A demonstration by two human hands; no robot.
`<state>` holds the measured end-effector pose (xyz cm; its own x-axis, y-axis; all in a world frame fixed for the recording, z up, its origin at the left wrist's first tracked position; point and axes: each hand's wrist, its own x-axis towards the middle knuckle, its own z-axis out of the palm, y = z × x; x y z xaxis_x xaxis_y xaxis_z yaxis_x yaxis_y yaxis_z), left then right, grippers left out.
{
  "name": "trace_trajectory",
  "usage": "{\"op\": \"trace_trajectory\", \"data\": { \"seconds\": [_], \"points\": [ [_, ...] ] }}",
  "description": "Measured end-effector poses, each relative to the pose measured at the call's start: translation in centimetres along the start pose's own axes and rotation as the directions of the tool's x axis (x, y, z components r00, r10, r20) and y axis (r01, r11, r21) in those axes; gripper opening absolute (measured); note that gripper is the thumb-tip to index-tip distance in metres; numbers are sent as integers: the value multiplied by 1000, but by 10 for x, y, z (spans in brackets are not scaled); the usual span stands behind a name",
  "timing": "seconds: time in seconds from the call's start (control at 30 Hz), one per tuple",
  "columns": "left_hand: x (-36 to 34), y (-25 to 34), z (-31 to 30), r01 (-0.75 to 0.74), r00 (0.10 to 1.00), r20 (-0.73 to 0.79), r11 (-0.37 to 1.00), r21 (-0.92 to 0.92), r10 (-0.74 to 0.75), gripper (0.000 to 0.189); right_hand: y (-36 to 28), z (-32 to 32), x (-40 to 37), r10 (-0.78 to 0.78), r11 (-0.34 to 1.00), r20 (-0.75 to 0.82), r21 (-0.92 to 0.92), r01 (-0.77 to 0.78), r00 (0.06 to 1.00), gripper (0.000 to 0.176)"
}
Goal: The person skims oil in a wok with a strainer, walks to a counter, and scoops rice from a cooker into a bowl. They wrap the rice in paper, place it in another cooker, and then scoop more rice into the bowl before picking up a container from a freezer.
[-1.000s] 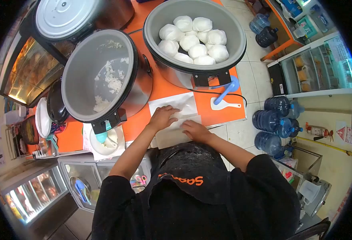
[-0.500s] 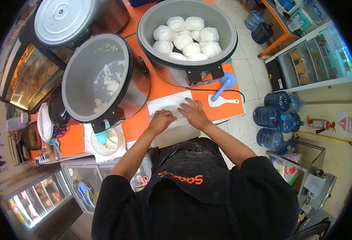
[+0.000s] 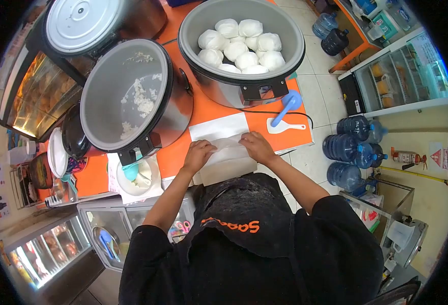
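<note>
In front of my body, a thin translucent paper sheet (image 3: 227, 144) stretches between my two hands. My left hand (image 3: 198, 154) pinches its left end, and my right hand (image 3: 258, 148) pinches its right end, fingers closed on both. A flat white sheet (image 3: 221, 126) lies on the orange table just beyond it. Under and nearer to me is a pale paper stack (image 3: 225, 171) at the table edge. Beyond the hands stands a large grey pot (image 3: 189, 41) with several white wrapped bundles (image 3: 234, 50) inside.
An open rice cooker (image 3: 99, 96) at left has rice (image 3: 143, 99) stuck inside. A white paddle (image 3: 287, 127) and a blue scoop (image 3: 287, 108) lie at right. A white bowl (image 3: 123, 192) sits front left. Several water jugs (image 3: 344, 175) stand on the floor.
My right hand has gone from spread fingers on the paper to a pinch at the thin sheet's right end. The sheet is now lifted and stretched between both hands.
</note>
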<state>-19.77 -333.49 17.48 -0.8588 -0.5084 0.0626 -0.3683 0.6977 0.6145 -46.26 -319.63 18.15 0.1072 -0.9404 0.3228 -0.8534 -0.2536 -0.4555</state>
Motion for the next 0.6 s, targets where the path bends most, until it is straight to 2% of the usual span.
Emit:
{"op": "trace_trajectory", "data": {
  "seconds": [0.07,0.1,0.17,0.2,0.3,0.5,0.6],
  "points": [
    [1,4,-2,7,1000,-3,1000,6,-7,20,-32,-28,15,2,997,-81,-72,-8,997,22],
    [1,6,-2,12,1000,-7,1000,0,-12,21,-36,-23,9,-62,998,51,-11,63,997,22],
    [5,12,0,19,1000,-16,1000,-13,-20,23,-41,-8,-6,-209,975,294,131,177,933,24],
    [8,15,1,12,999,-33,1000,-24,-13,24,-50,-6,-8,-140,978,364,194,72,921,26],
    [16,22,6,-1,998,-60,999,-44,-2,25,-41,33,-24,-35,971,74,240,16,997,26],
    [12,15,13,-59,998,-19,998,-22,58,25,-40,43,-25,234,931,48,277,-238,971,33],
    [8,17,15,-50,998,-29,999,-16,50,25,-37,26,-19,199,976,128,60,-208,972,39]
  ]
}}
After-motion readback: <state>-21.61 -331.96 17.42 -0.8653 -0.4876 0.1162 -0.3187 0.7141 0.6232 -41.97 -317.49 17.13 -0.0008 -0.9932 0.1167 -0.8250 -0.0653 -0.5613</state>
